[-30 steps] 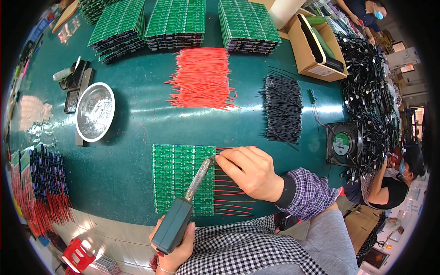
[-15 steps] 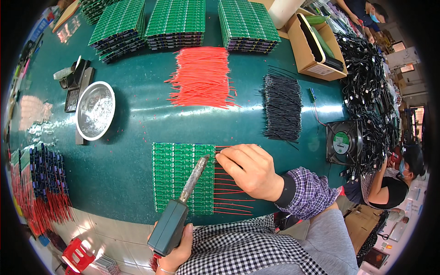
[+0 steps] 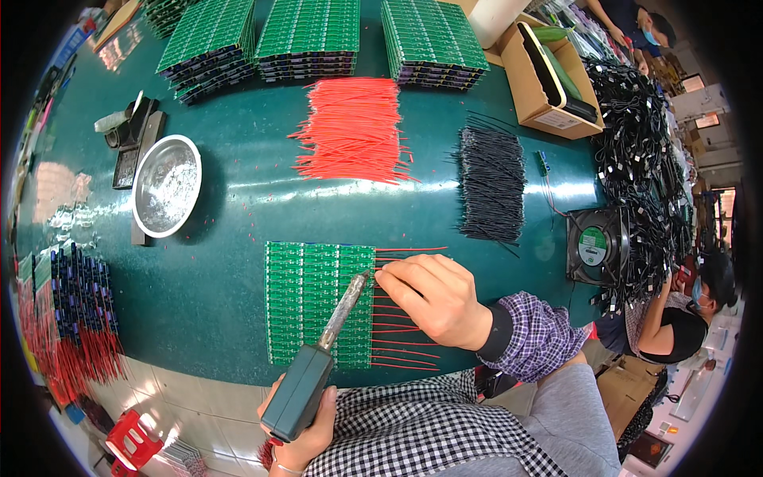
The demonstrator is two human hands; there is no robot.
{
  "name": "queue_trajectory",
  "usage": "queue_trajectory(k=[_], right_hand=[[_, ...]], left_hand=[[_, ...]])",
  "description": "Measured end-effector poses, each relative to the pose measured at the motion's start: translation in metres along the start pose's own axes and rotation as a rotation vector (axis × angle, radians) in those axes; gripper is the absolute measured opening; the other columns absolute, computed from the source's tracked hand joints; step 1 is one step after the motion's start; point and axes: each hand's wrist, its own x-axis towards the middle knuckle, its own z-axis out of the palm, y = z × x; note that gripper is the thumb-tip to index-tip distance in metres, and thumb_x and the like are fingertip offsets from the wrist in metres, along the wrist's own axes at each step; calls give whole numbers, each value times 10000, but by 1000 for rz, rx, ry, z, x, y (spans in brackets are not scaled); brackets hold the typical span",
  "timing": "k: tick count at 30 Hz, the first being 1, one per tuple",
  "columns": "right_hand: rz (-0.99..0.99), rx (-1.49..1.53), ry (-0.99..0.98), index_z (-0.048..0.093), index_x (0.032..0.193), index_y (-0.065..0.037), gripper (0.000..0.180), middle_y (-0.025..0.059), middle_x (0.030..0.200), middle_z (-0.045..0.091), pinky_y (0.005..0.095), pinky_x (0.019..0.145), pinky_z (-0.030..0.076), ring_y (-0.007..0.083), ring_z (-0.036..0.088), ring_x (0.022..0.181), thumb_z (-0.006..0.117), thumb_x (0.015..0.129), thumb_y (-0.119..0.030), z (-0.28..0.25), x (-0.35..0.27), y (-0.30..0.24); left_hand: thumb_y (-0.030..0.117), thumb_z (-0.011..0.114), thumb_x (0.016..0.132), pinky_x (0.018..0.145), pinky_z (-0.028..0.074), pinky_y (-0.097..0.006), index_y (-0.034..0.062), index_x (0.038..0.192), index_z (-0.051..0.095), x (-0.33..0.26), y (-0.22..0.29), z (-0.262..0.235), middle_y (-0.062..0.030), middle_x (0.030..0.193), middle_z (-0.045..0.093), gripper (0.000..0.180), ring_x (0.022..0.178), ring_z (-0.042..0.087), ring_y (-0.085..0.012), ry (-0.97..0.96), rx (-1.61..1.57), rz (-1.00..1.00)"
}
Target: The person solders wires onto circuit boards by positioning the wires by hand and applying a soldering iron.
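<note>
My left hand [image 3: 308, 433] is wrapped round the dark green handle of a soldering iron [image 3: 298, 393]. The iron's metal shaft slants up to the right, its tip at the right edge of a green circuit board panel [image 3: 318, 306]. At that edge my right hand [image 3: 437, 298] pinches a wire close to the iron's tip; the wire itself is mostly hidden by my fingers. Several red wires [image 3: 401, 343] stick out to the right from the panel's edge below my right hand, and another shows above it.
Beyond the panel lie a pile of red wires [image 3: 350, 131] and a bundle of black wires [image 3: 491, 183]. Stacks of circuit boards [image 3: 306, 36] line the far side. A metal bowl [image 3: 167, 187] stands left; a fan [image 3: 596, 246], black cables [image 3: 640, 159] and a cardboard box [image 3: 548, 91] stand right.
The iron's tip and my right fingers have moved slightly down along the panel's right edge. A red wire at the top of that edge, earlier covered by my hand, now shows.
</note>
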Motion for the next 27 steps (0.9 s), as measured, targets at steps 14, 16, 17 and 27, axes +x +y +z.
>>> queue_trajectory(k=[14, 16, 17, 27], right_hand=[[22, -17, -8, 720, 1009, 12, 253, 85, 939, 698, 295, 616, 507, 193, 681, 771, 689, 772, -70, 2, 1, -2], [22, -20, -10, 720, 1010, 14, 256, 84, 938, 698, 294, 615, 507, 192, 681, 771, 689, 771, -70, 2, 1, -2], [23, -22, -11, 720, 1012, 15, 258, 84, 936, 697, 294, 614, 506, 192, 680, 770, 690, 770, -70, 2, 1, -2], [24, -28, -12, 723, 1001, 18, 254, 83, 930, 695, 297, 611, 502, 192, 679, 780, 693, 762, -65, 1, 1, -4]], left_hand=[[4, 801, 746, 569, 534, -327, -37, 945, 721, 0, 1, -2, -158, 841, 680, 219, 649, 680, -259, -35, 31, -4], [6, 800, 747, 565, 532, -328, -35, 943, 722, -1, 1, -3, -159, 838, 680, 215, 643, 677, -261, -47, 39, -11], [13, 800, 750, 569, 532, -329, -31, 951, 722, -1, 2, -4, -156, 844, 681, 220, 650, 677, -261, -53, 48, -22], [59, 804, 767, 633, 545, -335, -10, 1000, 723, -6, 1, -5, -144, 888, 696, 256, 700, 686, -262, -3, 7, -59]])
